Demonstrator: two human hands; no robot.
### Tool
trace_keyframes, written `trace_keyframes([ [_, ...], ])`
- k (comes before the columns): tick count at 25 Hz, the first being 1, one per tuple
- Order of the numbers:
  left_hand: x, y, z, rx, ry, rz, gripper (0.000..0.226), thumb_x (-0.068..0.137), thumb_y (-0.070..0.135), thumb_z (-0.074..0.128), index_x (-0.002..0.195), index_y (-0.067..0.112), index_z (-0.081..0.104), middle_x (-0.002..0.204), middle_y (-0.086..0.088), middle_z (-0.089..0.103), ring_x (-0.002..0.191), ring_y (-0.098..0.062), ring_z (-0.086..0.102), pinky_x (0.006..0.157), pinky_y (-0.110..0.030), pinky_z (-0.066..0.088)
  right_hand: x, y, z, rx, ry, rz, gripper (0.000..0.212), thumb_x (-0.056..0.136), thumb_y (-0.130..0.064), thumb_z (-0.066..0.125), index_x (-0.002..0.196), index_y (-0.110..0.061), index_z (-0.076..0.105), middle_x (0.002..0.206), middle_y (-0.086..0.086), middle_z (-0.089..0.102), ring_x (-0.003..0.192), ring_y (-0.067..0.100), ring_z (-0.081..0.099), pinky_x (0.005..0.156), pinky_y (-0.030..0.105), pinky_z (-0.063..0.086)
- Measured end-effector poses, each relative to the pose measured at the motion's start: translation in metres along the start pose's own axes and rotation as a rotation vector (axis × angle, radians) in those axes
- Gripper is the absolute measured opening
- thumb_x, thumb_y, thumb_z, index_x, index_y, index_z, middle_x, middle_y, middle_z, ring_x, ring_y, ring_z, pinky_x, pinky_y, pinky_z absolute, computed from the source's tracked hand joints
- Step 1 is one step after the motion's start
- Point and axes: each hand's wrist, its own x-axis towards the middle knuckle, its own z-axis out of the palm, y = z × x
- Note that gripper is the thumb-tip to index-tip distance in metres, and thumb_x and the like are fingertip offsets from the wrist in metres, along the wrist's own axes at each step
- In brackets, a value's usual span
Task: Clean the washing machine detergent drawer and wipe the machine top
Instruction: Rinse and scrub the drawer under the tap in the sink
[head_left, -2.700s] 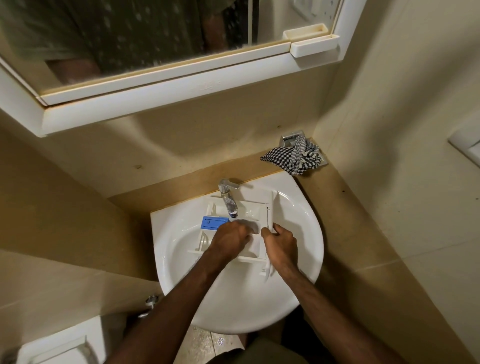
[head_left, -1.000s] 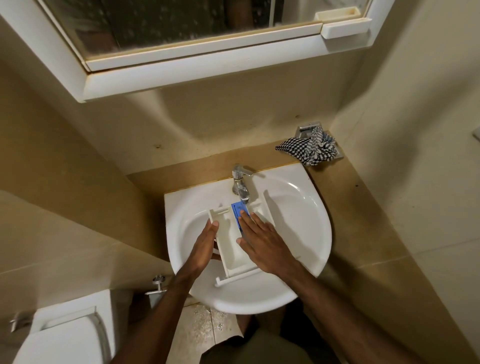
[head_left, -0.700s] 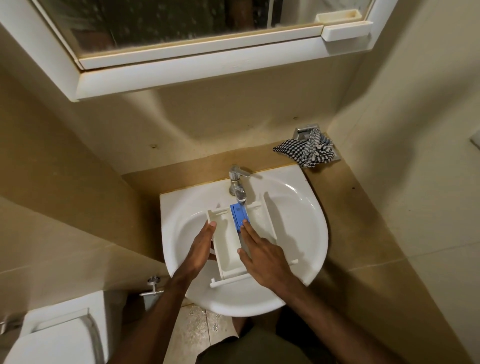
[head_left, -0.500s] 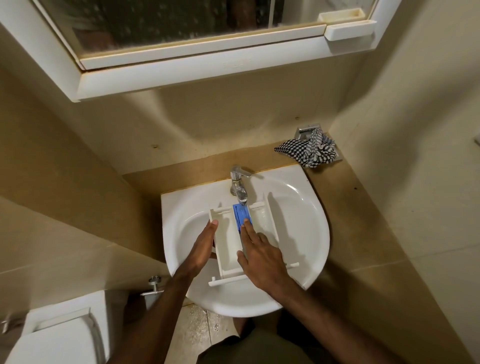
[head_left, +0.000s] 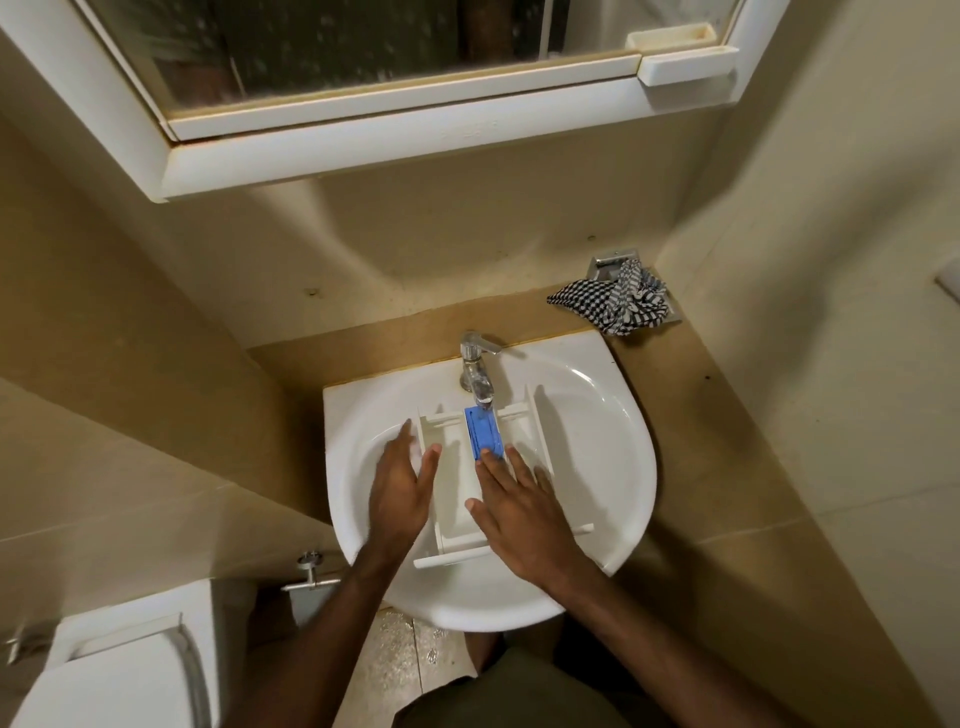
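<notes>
The white detergent drawer (head_left: 457, 483) lies lengthwise in the white sink (head_left: 613, 467), with its front panel toward me. Its blue insert (head_left: 484, 434) sits right under the tap (head_left: 475, 369) spout. My left hand (head_left: 400, 493) straddles the drawer's left wall, thumb inside and fingers outside over the basin. My right hand (head_left: 524, 509) lies flat on the middle and right compartments, fingers apart, fingertips touching the blue insert. A black-and-white checked cloth (head_left: 618, 304) is bunched on the ledge at the back right. The washing machine is out of view.
A mirror cabinet (head_left: 363, 150) juts out above the sink. A toilet (head_left: 114, 670) stands at the lower left. Tiled walls close in on both sides, and a brown ledge runs behind and to the right of the sink.
The drawer, crosswise 2.7 s ago, was turned lengthwise under the tap. In the last second my left hand slid up along the left wall and my right hand stayed flat on top.
</notes>
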Motion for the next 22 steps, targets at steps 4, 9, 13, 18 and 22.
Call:
trace_keyframes([
  [4, -0.003, 0.018, -0.003, 0.525, 0.177, 0.621, 0.036, 0.095, 0.018, 0.072, 0.13, 0.018, 0.065, 0.126, -0.006, 0.067, 0.113, -0.026, 0.06, 0.095, -0.041, 0.05, 0.002, -0.004, 0.004, 0.024, -0.03, 0.098, 0.066, 0.102, -0.055, 0.022, 0.135, -0.014, 0.062, 0.142, 0.004, 0.062, 0.154, 0.032, 0.029, 0.118, 0.054, 0.032],
  [9, 0.006, 0.003, 0.006, 0.703, -0.207, 0.962, 0.06, 0.087, 0.001, 0.071, 0.143, 0.02, 0.059, 0.153, -0.006, 0.053, 0.141, -0.03, 0.049, 0.111, -0.048, 0.045, 0.021, -0.001, 0.004, 0.16, -0.327, 0.157, 0.068, 0.106, -0.043, 0.035, 0.165, -0.02, 0.011, 0.174, -0.001, 0.006, 0.16, 0.031, -0.008, 0.127, 0.058, 0.008],
  [13, 0.001, -0.004, 0.012, 0.663, -0.113, 0.825, 0.06, 0.095, 0.01, 0.069, 0.152, 0.01, 0.048, 0.161, -0.011, 0.042, 0.149, -0.03, 0.041, 0.119, -0.049, 0.039, 0.018, 0.01, -0.002, 0.176, -0.409, 0.101, 0.067, 0.106, -0.032, 0.036, 0.166, -0.026, 0.006, 0.174, 0.004, 0.0, 0.16, 0.027, -0.004, 0.127, 0.055, 0.009],
  [18, 0.002, -0.005, 0.015, 0.648, -0.032, 0.796, 0.055, 0.093, 0.009, 0.068, 0.147, 0.008, 0.054, 0.157, -0.011, 0.048, 0.146, -0.028, 0.045, 0.124, -0.051, 0.03, 0.007, 0.004, -0.006, 0.194, -0.433, 0.233, 0.045, 0.105, -0.036, 0.037, 0.146, -0.022, 0.049, 0.166, 0.01, 0.034, 0.158, 0.028, 0.013, 0.124, 0.055, 0.019],
  [22, -0.003, -0.008, 0.011, 0.661, 0.045, 0.753, 0.056, 0.091, 0.01, 0.056, 0.147, 0.007, 0.054, 0.154, -0.013, 0.052, 0.146, -0.03, 0.045, 0.121, -0.061, 0.028, 0.024, -0.028, 0.0, 0.321, -0.334, 0.33, 0.069, 0.103, -0.035, 0.046, 0.163, -0.018, 0.017, 0.172, 0.008, 0.015, 0.157, 0.04, 0.008, 0.124, 0.055, 0.021],
])
